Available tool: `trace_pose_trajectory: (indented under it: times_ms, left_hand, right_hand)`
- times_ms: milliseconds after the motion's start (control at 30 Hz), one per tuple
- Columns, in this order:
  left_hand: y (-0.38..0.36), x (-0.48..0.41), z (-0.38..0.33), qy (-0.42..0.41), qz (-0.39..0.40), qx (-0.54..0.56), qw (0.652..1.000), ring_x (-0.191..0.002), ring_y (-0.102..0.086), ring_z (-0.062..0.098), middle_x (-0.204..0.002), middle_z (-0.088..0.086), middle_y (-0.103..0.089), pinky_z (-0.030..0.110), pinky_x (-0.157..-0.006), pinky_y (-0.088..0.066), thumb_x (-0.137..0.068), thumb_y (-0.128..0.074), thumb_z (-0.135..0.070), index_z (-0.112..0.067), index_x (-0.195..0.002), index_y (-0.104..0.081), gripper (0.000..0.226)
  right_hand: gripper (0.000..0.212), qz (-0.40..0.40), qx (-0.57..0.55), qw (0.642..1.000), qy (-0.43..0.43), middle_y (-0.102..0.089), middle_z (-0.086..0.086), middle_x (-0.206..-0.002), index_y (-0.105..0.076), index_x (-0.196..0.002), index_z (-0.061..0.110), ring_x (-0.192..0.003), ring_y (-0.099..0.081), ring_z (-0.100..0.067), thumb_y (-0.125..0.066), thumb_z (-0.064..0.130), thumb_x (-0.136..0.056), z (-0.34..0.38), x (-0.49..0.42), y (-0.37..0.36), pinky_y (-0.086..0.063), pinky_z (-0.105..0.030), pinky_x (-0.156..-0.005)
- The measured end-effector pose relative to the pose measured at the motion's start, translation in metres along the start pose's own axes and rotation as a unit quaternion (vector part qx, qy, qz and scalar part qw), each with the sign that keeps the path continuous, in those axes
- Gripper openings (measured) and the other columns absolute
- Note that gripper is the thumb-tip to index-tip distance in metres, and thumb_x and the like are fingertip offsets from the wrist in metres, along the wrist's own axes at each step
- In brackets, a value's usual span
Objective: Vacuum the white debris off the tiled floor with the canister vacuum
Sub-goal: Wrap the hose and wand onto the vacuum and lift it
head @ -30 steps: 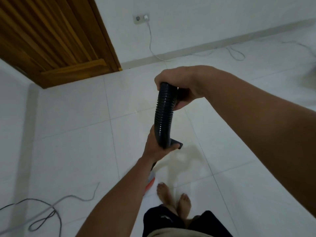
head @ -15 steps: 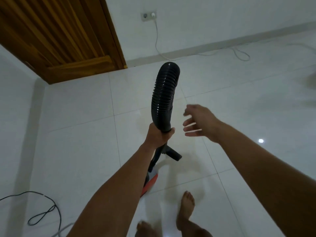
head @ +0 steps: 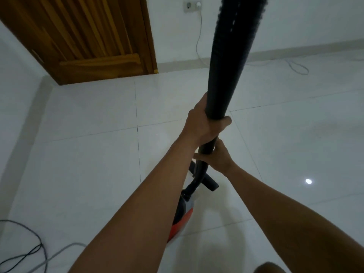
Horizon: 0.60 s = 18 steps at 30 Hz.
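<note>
A black ribbed vacuum hose (head: 228, 62) rises from my hands up past the top of the frame. My left hand (head: 202, 123) grips its lower end where it meets the black pipe (head: 205, 148). Just below, my right hand (head: 217, 157) holds that pipe. The pipe runs down to the grey and orange canister vacuum (head: 182, 213) standing on the white tiled floor (head: 88, 154), partly hidden behind my left forearm. A short black nozzle (head: 209, 183) juts out beside it. I cannot make out any white debris on the tiles.
A wooden door (head: 88, 40) is at the back left. A white cable (head: 199, 36) hangs from a wall socket (head: 192, 5) and trails along the skirting. Dark and grey cables (head: 29, 251) lie at the lower left. My knee (head: 269, 267) shows at the bottom edge.
My right hand, free half a second ago, has come in and taken hold of the pipe below my left hand. The hose now stands taller and closer to the camera.
</note>
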<state>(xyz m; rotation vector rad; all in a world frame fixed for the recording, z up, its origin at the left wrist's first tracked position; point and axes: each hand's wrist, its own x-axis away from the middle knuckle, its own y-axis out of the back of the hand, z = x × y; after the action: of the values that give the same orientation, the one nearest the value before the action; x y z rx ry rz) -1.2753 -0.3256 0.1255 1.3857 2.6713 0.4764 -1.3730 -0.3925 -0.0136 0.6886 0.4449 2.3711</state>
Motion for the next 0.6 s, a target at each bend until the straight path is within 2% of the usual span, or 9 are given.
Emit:
trace_pose_trajectory:
  times_ms: [67, 167, 233, 300, 367, 433, 467, 533, 600]
  left_hand:
    - [-0.002, -0.007, 0.007, -0.018, 0.014, 0.016, 1.0, -0.101, -0.067, 0.015, -0.111, -0.001, -0.069, 0.029, -0.085, -0.053, -0.075, -0.078, -0.032, -0.019, -0.126, -0.06, 0.055]
    - [0.0, -0.012, 0.02, -0.049, 0.022, 0.022, 0.998, -0.104, -0.065, 0.013, -0.111, -0.005, -0.067, 0.04, -0.095, -0.055, -0.074, -0.081, -0.045, -0.022, -0.125, -0.059, 0.059]
    - [0.004, -0.01, 0.039, -0.077, 0.022, 0.041, 0.996, -0.113, -0.062, 0.01, -0.122, -0.009, -0.064, 0.039, -0.099, -0.054, -0.077, -0.081, -0.053, -0.027, -0.136, -0.052, 0.071]
    - [0.006, -0.001, 0.082, -0.081, 0.026, 0.041, 0.996, -0.133, -0.052, 0.015, -0.144, -0.005, -0.054, 0.04, -0.108, -0.047, -0.08, -0.078, -0.055, -0.031, -0.148, -0.04, 0.082]
    - [0.004, 0.02, 0.153, -0.015, 0.05, 0.011, 0.999, -0.145, -0.036, 0.019, -0.16, 0.001, -0.035, 0.038, -0.107, -0.036, -0.088, -0.074, -0.046, -0.036, -0.155, -0.028, 0.082]
    - [0.005, 0.048, 0.238, 0.104, 0.112, -0.056, 0.987, -0.141, -0.039, 0.021, -0.163, 0.007, -0.029, 0.036, -0.103, -0.035, -0.093, -0.07, -0.026, -0.038, -0.158, -0.023, 0.082]
    - [0.007, 0.061, 0.278, 0.155, 0.152, -0.116, 0.969, -0.139, -0.041, 0.022, -0.163, 0.01, -0.029, 0.036, -0.105, -0.037, -0.092, -0.069, -0.018, -0.039, -0.159, -0.019, 0.087]
    - [0.014, 0.088, 0.351, 0.259, 0.233, -0.249, 0.904, -0.143, -0.038, 0.026, -0.163, 0.011, -0.031, 0.036, -0.11, -0.037, -0.089, -0.07, -0.015, -0.04, -0.161, -0.004, 0.1]
    - [0.022, 0.117, 0.411, 0.333, 0.28, -0.34, 0.834, -0.146, -0.035, 0.028, -0.163, 0.01, -0.032, 0.035, -0.11, -0.039, -0.088, -0.072, -0.017, -0.039, -0.159, 0.014, 0.114]
  right_hand:
    - [0.095, -0.036, -0.027, 0.999, 0.021, -0.067, 0.008, -0.118, -0.054, -0.128, 0.028, -0.107, -0.066, -0.013, -0.09, 0.069, -0.051, -0.004, -0.008, -0.015, -0.059, -0.038, -0.092]
    - [0.059, -0.096, -0.082, 0.991, 0.053, -0.07, 0.006, -0.107, -0.057, -0.124, 0.024, -0.096, -0.069, -0.013, -0.086, 0.036, -0.074, -0.015, -0.023, -0.034, -0.06, -0.035, -0.085]
    - [0.048, -0.123, -0.1, 0.984, 0.078, -0.071, -0.001, -0.1, -0.058, -0.119, 0.021, -0.087, -0.071, -0.018, -0.08, 0.024, -0.077, -0.014, -0.036, -0.04, -0.063, -0.041, -0.081]
    - [0.048, -0.146, -0.103, 0.976, 0.125, -0.071, 0.001, -0.099, -0.057, -0.121, 0.022, -0.084, -0.072, -0.015, -0.077, 0.026, -0.077, -0.014, -0.046, -0.048, -0.064, -0.038, -0.074]
    - [0.045, -0.164, -0.095, 0.966, 0.175, -0.069, 0.006, -0.097, -0.059, -0.121, 0.02, -0.083, -0.069, -0.009, -0.074, 0.029, -0.08, -0.015, -0.054, -0.059, -0.058, -0.027, -0.069]
    - [0.035, -0.17, -0.108, 0.961, 0.189, -0.063, 0.006, -0.087, -0.059, -0.111, 0.016, -0.072, -0.063, -0.009, -0.072, 0.023, -0.079, -0.019, -0.061, -0.068, -0.049, -0.019, -0.059]
    - [0.033, -0.174, -0.115, 0.958, 0.194, -0.061, 0.005, -0.084, -0.058, -0.108, 0.015, -0.066, -0.06, -0.009, -0.072, 0.021, -0.079, -0.02, -0.065, -0.071, -0.046, -0.017, -0.053]
    - [0.032, -0.171, -0.131, 0.954, 0.21, -0.06, 0.004, -0.081, -0.057, -0.106, 0.014, -0.062, -0.057, -0.009, -0.072, 0.02, -0.079, -0.023, -0.076, -0.077, -0.044, -0.016, -0.047]
    - [0.034, -0.164, -0.141, 0.949, 0.23, -0.061, 0.003, -0.082, -0.057, -0.106, 0.012, -0.063, -0.058, -0.01, -0.072, 0.023, -0.077, -0.027, -0.083, -0.085, -0.046, -0.019, -0.05]
